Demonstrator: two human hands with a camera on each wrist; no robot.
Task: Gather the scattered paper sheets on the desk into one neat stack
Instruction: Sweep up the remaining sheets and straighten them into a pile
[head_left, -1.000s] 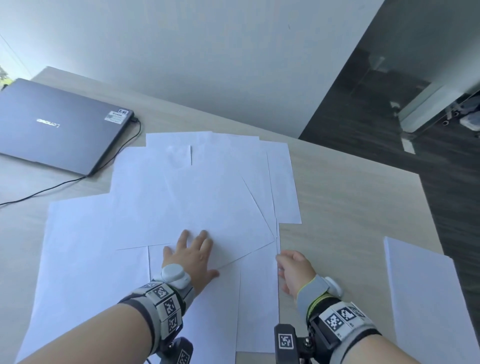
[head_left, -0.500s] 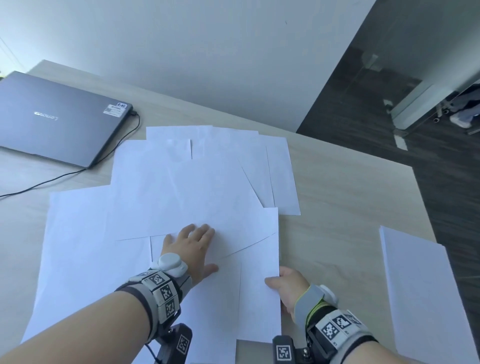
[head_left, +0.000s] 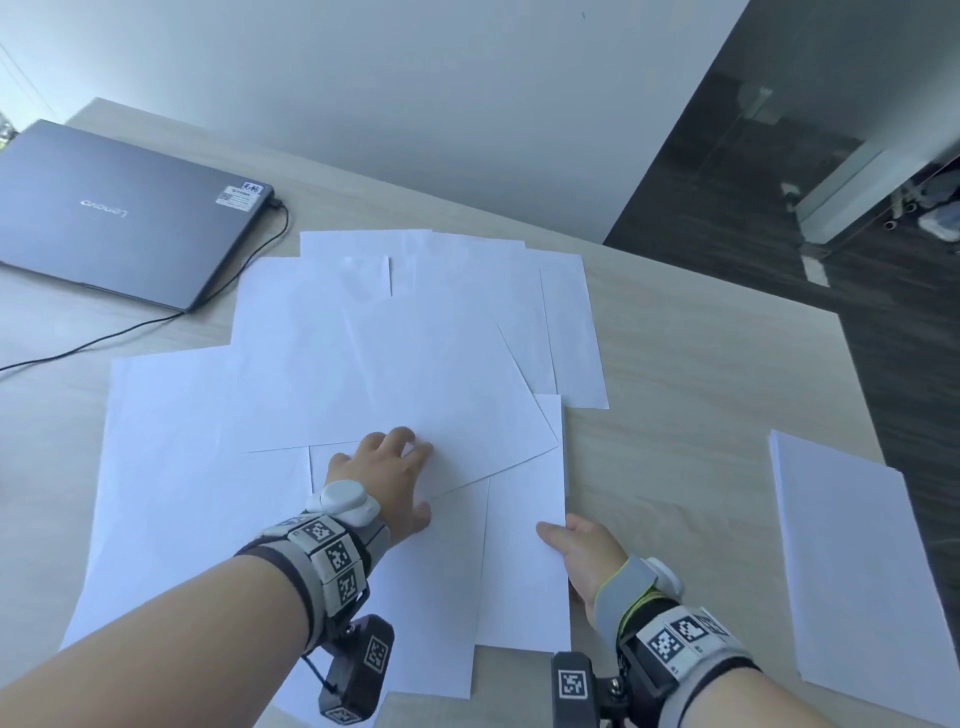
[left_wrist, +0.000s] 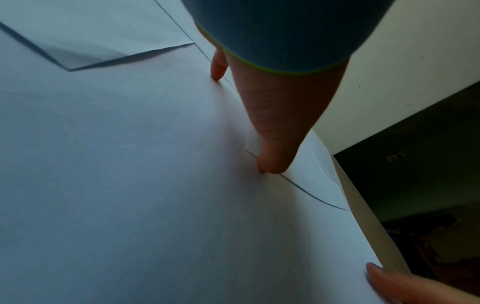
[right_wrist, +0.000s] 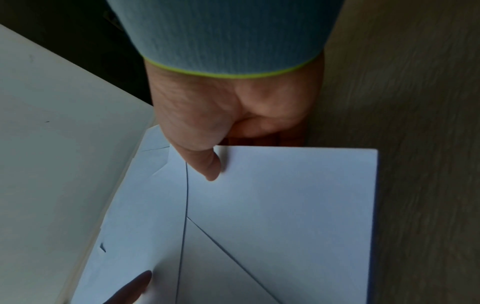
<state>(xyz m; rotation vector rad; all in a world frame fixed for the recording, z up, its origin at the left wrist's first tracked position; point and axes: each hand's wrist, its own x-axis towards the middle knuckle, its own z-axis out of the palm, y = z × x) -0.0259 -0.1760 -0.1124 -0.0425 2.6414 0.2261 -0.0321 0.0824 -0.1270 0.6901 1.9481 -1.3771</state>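
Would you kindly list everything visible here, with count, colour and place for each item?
Scattered paper sheets: several, exact count unclear, white, overlapping across the middle of the desk.
Separate paper stack: one, white, at the desk's right edge.
Laptop: one, grey, closed, far left of the desk.
Cable: one, black, plugged into the laptop, trailing off to the left.
Desk: one, light wood.
Wall: white, behind the desk.
Floor: dark, to the right.
Left hand: flat on the sheets.
Right hand: pinches the right edge of a near sheet.
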